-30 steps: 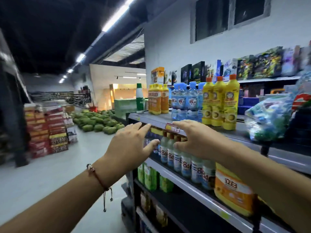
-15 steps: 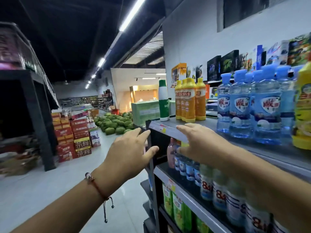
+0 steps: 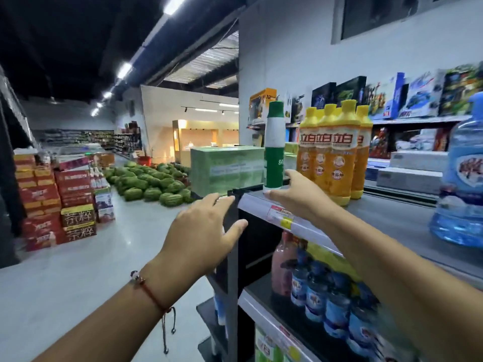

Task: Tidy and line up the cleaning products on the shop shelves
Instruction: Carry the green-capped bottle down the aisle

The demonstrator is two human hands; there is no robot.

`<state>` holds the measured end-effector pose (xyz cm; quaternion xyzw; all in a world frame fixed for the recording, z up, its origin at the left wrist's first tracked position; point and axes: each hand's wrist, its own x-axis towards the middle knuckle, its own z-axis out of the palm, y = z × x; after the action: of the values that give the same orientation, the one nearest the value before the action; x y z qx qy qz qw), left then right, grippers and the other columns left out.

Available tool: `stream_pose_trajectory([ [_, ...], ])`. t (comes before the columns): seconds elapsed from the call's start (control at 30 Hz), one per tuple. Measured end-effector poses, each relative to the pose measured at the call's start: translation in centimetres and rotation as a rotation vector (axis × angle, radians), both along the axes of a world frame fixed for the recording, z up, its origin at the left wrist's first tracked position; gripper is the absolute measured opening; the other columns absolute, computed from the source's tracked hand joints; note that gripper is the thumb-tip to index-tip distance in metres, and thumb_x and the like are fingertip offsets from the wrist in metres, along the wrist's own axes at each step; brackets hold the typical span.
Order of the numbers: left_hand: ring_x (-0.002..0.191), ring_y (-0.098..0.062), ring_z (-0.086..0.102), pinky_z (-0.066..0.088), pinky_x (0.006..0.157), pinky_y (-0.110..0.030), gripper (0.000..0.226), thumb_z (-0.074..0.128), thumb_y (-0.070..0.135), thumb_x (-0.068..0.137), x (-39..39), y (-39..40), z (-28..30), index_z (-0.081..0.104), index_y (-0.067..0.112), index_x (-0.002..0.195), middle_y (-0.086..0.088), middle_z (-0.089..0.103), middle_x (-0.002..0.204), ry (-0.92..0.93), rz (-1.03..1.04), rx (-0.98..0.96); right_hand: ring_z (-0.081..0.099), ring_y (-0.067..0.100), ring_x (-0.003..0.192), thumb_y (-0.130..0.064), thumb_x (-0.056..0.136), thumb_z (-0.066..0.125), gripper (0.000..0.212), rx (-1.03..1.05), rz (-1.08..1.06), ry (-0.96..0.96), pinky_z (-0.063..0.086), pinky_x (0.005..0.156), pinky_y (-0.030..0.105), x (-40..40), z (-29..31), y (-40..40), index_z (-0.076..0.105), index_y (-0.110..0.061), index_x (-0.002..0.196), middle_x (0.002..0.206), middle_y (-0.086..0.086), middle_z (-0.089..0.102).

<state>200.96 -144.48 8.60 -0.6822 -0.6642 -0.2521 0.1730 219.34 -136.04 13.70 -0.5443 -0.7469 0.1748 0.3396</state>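
Note:
A green and white bottle (image 3: 274,150) stands alone at the left end of the top shelf (image 3: 386,223). Just right of it is a tight group of yellow-capped orange bottles (image 3: 337,152). My right hand (image 3: 300,197) reaches over the shelf edge with straight fingers, its tips close to the green bottle's base and the orange bottles, holding nothing. My left hand (image 3: 201,236) hovers open beside the shelf's end post (image 3: 232,257). A big blue bottle (image 3: 462,184) stands at the far right. Small blue bottles (image 3: 326,291) and a pink one (image 3: 282,259) fill the shelf below.
Green cartons (image 3: 227,168) stand behind the shelf end. A pile of watermelons (image 3: 151,181) lies on the aisle floor, and stacked red boxes (image 3: 55,199) stand to the left. Toy boxes (image 3: 407,97) line the wall shelf beyond.
I have moved left along the shelf; the green bottle and orange bottles are now much nearer. My right hand has risen from the shelf edge toward them. My left hand stays open by the post.

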Motion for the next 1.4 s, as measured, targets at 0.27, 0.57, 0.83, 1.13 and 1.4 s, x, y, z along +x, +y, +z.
stream_pose_trajectory([
  [0.27, 0.137, -0.014, 0.044, 0.04, 0.106, -0.032, 0.057, 0.048, 0.057, 0.098, -6.4, 12.3, -0.1, 0.043, 0.032, 0.149, 0.009, 0.047, 0.15, -0.111, -0.377, 0.045, 0.054, 0.03, 0.125, -0.047, 0.077, 0.082, 0.089, 0.078, -0.383, 0.424, 0.044, 0.095, 0.035, -8.2, -0.3, 13.1, 0.032, -0.013, 0.142, 0.139, 0.011, 0.053],
  [0.57, 0.125, 0.007, 0.051, 0.045, 0.105, -0.031, 0.057, 0.057, 0.069, 0.083, -12.0, 15.9, -2.8, 0.047, 0.054, 0.138, 0.031, 0.054, 0.133, -0.761, -0.841, -0.149, 0.07, 0.014, 0.095, -0.023, 0.08, 0.08, 0.037, 0.325, -0.402, 0.55, 0.059, 0.085, 0.038, -10.6, -0.2, 9.7, 0.064, -0.025, 0.113, 0.103, -0.006, 0.072],
  [0.83, 0.136, 0.008, 0.042, 0.04, 0.109, -0.036, 0.079, 0.06, 0.081, 0.068, -11.0, 9.9, -5.4, 0.022, 0.075, 0.138, 0.035, 0.039, 0.149, -1.158, -1.259, -0.417, 0.074, 0.019, 0.097, -0.01, 0.086, 0.072, 0.032, 0.209, -0.243, 0.855, 0.06, 0.074, 0.026, -16.7, -6.0, -3.9, 0.067, -0.013, 0.117, 0.106, 0.005, 0.077],
  [1.13, 0.104, -0.019, 0.072, 0.06, 0.084, -0.032, 0.09, 0.08, 0.049, 0.051, -5.5, -0.2, -18.0, 0.051, 0.025, 0.133, -0.001, 0.075, 0.114, -1.465, -1.061, -1.303, 0.071, 0.002, 0.087, -0.051, 0.084, 0.044, 0.05, -0.106, -0.659, 1.094, 0.052, 0.072, 0.014, -15.3, -20.8, -17.9, 0.069, -0.027, 0.12, 0.096, -0.011, 0.077],
  [1.4, 0.109, -0.03, 0.068, 0.05, 0.102, -0.049, 0.028, 0.066, 0.057, 0.071, -1.2, -14.1, -24.2, 0.081, 0.038, 0.086, -0.007, 0.076, 0.11, -1.08, -1.092, -1.605, 0.073, 0.027, 0.096, -0.043, 0.083, 0.068, 0.053, -0.32, -0.954, 1.6, 0.058, 0.09, 0.042, -9.5, -28.7, -32.8, 0.068, -0.008, 0.122, 0.11, 0.015, 0.075],
])
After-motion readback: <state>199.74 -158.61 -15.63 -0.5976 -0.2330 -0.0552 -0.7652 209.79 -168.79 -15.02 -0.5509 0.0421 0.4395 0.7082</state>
